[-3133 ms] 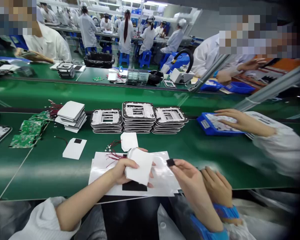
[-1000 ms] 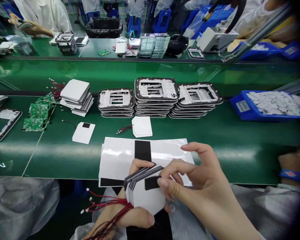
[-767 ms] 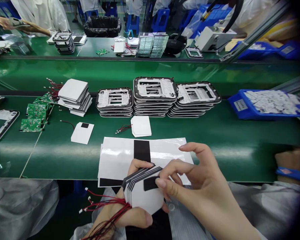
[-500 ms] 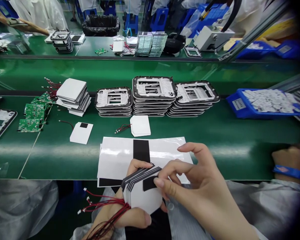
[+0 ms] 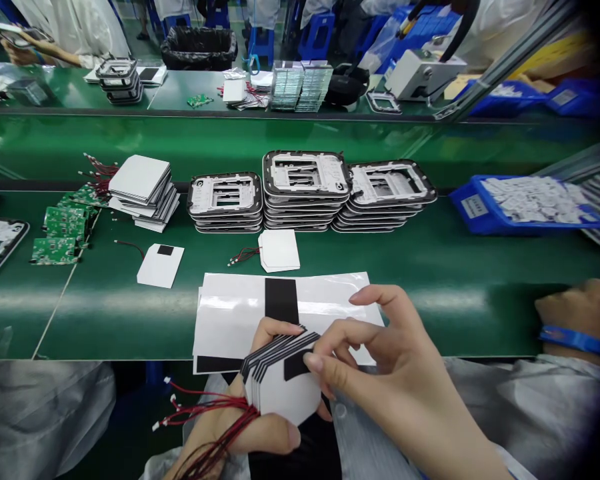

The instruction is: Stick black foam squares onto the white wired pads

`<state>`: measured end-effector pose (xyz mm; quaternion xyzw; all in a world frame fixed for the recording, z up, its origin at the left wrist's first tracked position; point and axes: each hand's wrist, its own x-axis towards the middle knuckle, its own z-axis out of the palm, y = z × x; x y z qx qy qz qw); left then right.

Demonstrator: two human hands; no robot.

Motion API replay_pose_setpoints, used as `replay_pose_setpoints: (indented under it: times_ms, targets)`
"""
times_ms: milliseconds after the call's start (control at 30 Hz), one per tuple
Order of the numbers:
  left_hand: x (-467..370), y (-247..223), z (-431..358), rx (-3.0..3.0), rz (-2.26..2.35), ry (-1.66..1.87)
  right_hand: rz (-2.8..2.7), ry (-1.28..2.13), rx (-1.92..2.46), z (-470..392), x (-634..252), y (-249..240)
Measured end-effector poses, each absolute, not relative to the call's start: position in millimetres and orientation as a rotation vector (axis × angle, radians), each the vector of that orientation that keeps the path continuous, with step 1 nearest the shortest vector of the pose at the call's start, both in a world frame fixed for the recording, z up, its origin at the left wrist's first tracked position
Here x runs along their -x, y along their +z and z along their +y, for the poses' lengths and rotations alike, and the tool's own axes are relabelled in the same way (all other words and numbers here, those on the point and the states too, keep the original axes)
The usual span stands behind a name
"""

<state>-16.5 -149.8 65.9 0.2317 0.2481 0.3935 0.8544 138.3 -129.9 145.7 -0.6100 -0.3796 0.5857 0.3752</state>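
My left hand [image 5: 265,430] holds a fanned stack of thin white panels [image 5: 285,393] above my lap, thumb in front and fingers behind. Red and black wires [image 5: 230,413] with small white plugs trail from the stack over my left wrist. On the top panel lies a black tape patch [image 5: 296,365]. My right hand [image 5: 380,353] pinches at the right end of this patch between thumb and index finger, at the panel's edge; whether the patch is lifted there I cannot tell. Just behind my hands lie white sheets [image 5: 230,313] with black strips.
Stacks of black-and-white frames [image 5: 305,177] stand along the back of the green table [image 5: 405,287]. To the left are a panel stack [image 5: 140,180], green circuit boards [image 5: 55,250] and a single panel [image 5: 160,267]. A blue bin [image 5: 480,203] and another person's hand [image 5: 575,310] are on the right.
My hands and the stack keep nearly the same pose; the whole view has shifted slightly. Across the table, a person at the far left has moved their arms.
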Motion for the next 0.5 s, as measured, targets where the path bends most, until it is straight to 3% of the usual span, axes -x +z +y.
replay_pose_setpoints:
  times_ms: [233,367,500]
  targets:
    - [36.3,80.2,-132.3,-0.55,0.543,0.804,-1.053,1.403,1.513,-135.6,-134.9,131.1]
    - [145.1,97.0,-72.1,-0.544,0.6,0.903,-1.31,1.117,1.545,-130.5,-138.8,101.4]
    - [270.3,86.6,-22.5,-0.392,0.623,1.11,-1.234,1.38,1.428,-115.0,-146.3,80.1]
